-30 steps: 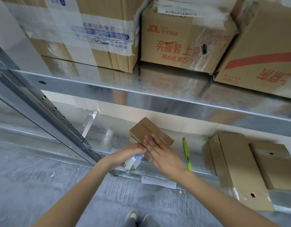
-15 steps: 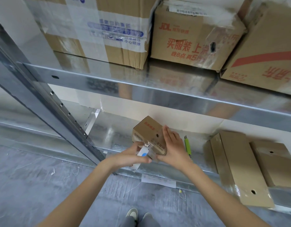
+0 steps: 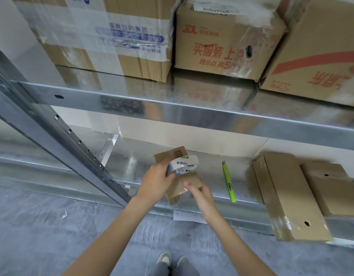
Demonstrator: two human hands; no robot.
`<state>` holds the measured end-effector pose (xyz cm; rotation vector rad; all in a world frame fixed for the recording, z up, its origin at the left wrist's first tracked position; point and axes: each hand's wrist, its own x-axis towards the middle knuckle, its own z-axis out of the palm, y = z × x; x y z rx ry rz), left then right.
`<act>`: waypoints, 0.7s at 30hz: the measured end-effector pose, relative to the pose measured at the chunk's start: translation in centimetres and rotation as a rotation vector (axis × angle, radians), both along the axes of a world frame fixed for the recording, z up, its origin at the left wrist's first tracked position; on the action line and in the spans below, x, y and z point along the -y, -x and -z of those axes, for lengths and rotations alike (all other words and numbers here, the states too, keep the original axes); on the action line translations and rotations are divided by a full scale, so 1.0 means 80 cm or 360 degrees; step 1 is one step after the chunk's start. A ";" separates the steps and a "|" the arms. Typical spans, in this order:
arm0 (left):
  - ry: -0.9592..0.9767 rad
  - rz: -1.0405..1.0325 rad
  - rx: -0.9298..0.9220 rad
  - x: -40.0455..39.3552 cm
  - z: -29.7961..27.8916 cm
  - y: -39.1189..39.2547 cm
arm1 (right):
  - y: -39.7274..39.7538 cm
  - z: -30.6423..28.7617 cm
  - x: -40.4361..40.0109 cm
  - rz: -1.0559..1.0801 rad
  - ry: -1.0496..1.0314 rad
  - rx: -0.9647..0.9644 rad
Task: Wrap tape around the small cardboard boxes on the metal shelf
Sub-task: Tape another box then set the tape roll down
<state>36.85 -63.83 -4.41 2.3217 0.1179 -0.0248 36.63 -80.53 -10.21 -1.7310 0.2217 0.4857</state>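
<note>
Green utility knife [image 3: 229, 182] lying on the lower shelf, three large cartons [image 3: 222, 40] on the shelf above

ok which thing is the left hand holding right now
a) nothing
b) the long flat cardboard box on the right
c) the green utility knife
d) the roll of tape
d: the left hand grips the white printed roll of tape over the small brown cardboard box, which the right hand holds, while the green utility knife lies untouched on the metal shelf.
</note>
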 end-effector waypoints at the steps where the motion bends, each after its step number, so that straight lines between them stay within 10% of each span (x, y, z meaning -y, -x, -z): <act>1: -0.0021 -0.0039 0.0010 0.003 0.004 -0.003 | 0.002 0.002 -0.002 0.0005 0.0181 0.0171; 4: -0.0007 -0.0129 0.0085 0.013 0.016 -0.004 | 0.004 0.001 -0.012 -0.0067 0.0319 0.0544; 21: 0.0176 -0.0343 0.0317 0.003 0.004 0.045 | 0.003 0.001 -0.020 0.0012 0.0324 0.0554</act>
